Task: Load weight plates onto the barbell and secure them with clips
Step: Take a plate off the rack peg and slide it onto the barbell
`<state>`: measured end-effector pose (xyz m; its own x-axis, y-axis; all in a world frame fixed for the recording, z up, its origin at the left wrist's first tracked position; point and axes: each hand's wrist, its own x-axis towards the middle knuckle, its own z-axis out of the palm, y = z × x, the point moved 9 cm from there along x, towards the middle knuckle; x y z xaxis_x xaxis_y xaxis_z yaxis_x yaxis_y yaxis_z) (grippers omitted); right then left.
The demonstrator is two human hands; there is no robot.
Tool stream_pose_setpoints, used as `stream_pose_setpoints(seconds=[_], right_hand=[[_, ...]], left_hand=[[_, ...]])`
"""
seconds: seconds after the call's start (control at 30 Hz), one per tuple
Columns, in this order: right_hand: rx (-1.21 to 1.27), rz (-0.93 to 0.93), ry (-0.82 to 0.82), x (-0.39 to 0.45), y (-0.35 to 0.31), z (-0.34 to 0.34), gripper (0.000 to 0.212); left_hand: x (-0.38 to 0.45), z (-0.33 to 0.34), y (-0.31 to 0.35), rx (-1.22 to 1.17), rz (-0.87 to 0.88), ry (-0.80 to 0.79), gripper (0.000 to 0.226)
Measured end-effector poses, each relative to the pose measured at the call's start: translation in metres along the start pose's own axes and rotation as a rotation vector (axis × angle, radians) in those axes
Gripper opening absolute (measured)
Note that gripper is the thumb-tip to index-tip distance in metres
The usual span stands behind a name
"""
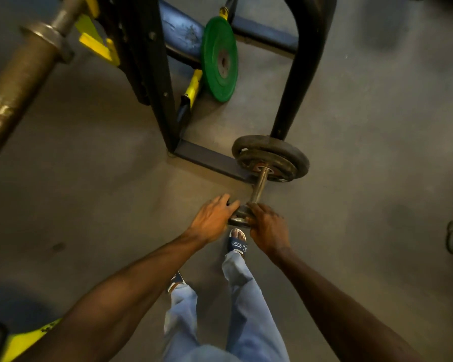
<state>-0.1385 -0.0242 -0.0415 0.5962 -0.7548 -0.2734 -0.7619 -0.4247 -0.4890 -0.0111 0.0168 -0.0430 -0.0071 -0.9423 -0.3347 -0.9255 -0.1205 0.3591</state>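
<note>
Both hands reach down to the near end of a short loadable bar [258, 188] that lies on the gym floor [364, 178]. The left hand [213, 218] and the right hand [268, 228] curl their fingers round the rim of a small dark weight plate [239, 215] from either side, so each grip is closed on that plate; whether the plate is fully seated on the bar's near end or only partway on is hidden by the hands. The far end already carries two stacked dark plates [271, 159], which rest against the foot of a black rack frame [302, 74]. No clip shows anywhere on the bar. The main risk, as I judge it, is to the foot: a sandalled foot [238, 241] with bare toes stands just beside and below the held plate, so a slip from either grip would likely drop iron straight onto it. With only one end loaded and nothing locking the plates, the bar may also roll or tip as the near plate is pushed, and fingers wrapped over the rim could be pinched against the floor or the bar's collar. A green bumper plate [220, 58] leans on the rack base well apart from the work, and the sleeve of a large barbell [19, 82] crosses the upper left, close enough overhead to be bumped on standing up.
</note>
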Motion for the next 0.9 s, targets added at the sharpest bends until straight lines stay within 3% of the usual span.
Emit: stream_pose_setpoints(seconds=[0.23, 0.47, 0.7, 0.9], right_hand=[[-0.057, -0.224, 0.258, -0.032, -0.109, -0.046, 0.047], [-0.064, -0.407, 0.490, -0.076, -0.229, -0.086, 0.043], [0.029, -0.588, 0.557, -0.097, -0.345, -0.088, 0.055], [0.120, -0.770, 0.579, -0.105, -0.435, -0.076, 0.051]], left_hand=[[-0.095, -0.076, -0.020, -0.132, 0.047, 0.341, 0.077], [-0.198, -0.162, -0.046, -0.095, 0.062, 0.661, 0.068], [-0.298, -0.231, -0.091, 0.024, 0.018, 0.873, 0.062], [-0.382, -0.269, -0.135, -0.008, -0.007, 1.084, 0.051]])
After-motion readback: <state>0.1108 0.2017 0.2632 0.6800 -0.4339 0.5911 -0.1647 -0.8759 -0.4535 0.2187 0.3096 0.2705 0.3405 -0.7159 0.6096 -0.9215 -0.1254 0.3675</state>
